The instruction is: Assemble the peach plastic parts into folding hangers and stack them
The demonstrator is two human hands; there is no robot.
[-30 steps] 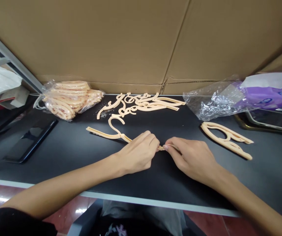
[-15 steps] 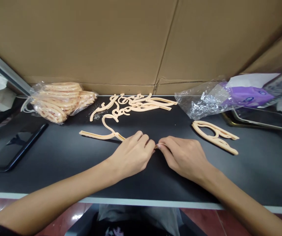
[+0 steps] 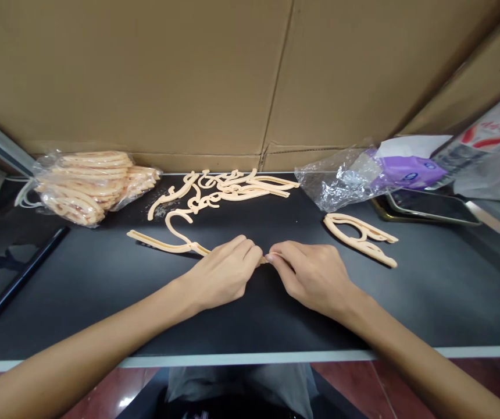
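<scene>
Left hand (image 3: pixel 226 270) is wrapped pretty snugly around that cream, hook-topped plastic hanger (image 3: pixel 192 247) mid-way along the matte black tabletop (image 3: pixel 250 326), and the right hand (image 3: pixel 313 276) pinches its right end thumb-to-finger.

an indoor workspace: black desk (image 3: pixel 302 326), cardboard (image 3: pixel 145 75), tiled floor (image 3: pixel 352 384)
</scene>
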